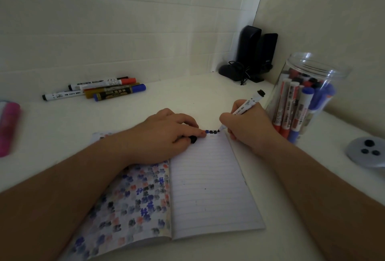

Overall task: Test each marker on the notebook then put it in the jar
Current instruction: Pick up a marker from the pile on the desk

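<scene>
On table [187, 94]: one notebook [208, 188], one jar [302, 98], five loose markers [98, 89].

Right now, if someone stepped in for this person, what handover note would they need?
Right hand grips a white marker, tip on the notebook's top edge, beside a short row of test marks.
Left hand rests on the notebook and holds a black cap.
Jar, at right, already holds many markers.
Left: cap this one, put it in the jar, then test the markers at far left.
</scene>
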